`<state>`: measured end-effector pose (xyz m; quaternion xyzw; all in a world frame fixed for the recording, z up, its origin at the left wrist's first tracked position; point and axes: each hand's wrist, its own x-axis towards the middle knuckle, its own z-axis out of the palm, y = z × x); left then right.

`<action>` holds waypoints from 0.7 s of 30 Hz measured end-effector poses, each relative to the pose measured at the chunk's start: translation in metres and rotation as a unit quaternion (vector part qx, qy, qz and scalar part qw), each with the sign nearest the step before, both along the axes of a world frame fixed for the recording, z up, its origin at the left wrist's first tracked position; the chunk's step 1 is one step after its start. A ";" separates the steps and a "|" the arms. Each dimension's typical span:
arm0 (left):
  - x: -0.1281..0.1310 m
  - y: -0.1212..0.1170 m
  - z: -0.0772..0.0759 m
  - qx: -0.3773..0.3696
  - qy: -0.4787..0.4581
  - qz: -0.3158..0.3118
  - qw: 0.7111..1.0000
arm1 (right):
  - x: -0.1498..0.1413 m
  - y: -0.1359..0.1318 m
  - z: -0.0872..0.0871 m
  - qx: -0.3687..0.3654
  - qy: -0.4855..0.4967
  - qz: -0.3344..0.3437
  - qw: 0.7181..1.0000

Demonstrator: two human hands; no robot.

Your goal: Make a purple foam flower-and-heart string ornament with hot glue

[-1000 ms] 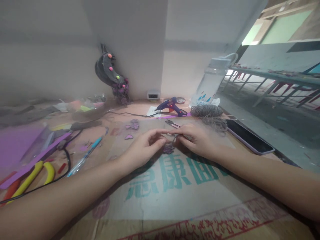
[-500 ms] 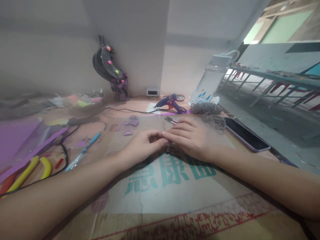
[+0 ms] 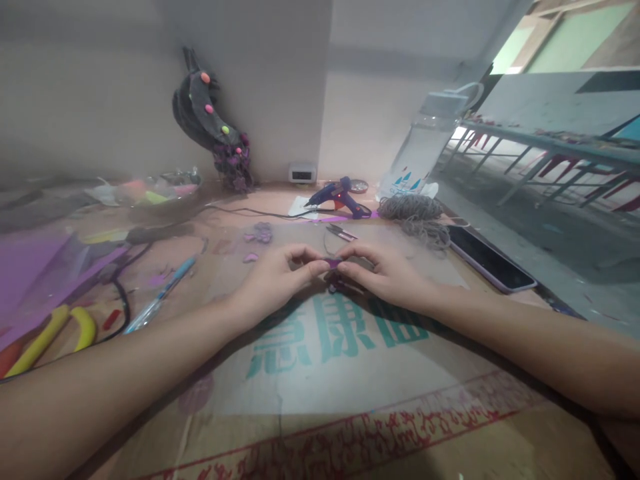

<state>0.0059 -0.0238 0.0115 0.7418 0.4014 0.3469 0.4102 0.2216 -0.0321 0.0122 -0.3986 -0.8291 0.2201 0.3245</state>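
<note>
Between the fingertips of both hands is a small purple piece (image 3: 332, 263), perhaps felt or foam. My left hand (image 3: 285, 272) pinches its left end with thumb and forefinger, and my right hand (image 3: 377, 270) pinches the other end. Just under the fingers, small dark purple bits (image 3: 333, 287) lie on the printed sheet; the hands partly cover them. Left of my left hand are a pink-purple heart-shaped piece (image 3: 251, 257) and a small cluster of purple pieces (image 3: 259, 233). Small snips (image 3: 342, 233) lie beyond my right hand.
A blue glue gun (image 3: 340, 198) stands at the back near a small clock (image 3: 303, 173). Grey yarn (image 3: 415, 217), a water bottle (image 3: 417, 150) and a phone (image 3: 493, 259) are on the right. Yellow-handled scissors (image 3: 43, 340) and a blue pen (image 3: 160, 297) lie left. A grey crescent ornament (image 3: 203, 110) leans on the wall.
My right hand has turned from lying over the left fingertips to a thumb-and-finger pinch. The purple piece now shows between both hands. The view has shifted slightly.
</note>
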 end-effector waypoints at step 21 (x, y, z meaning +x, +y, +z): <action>0.001 0.003 -0.008 -0.001 -0.047 0.039 0.998 | 0.018 0.014 0.017 0.067 0.168 -0.107 0.978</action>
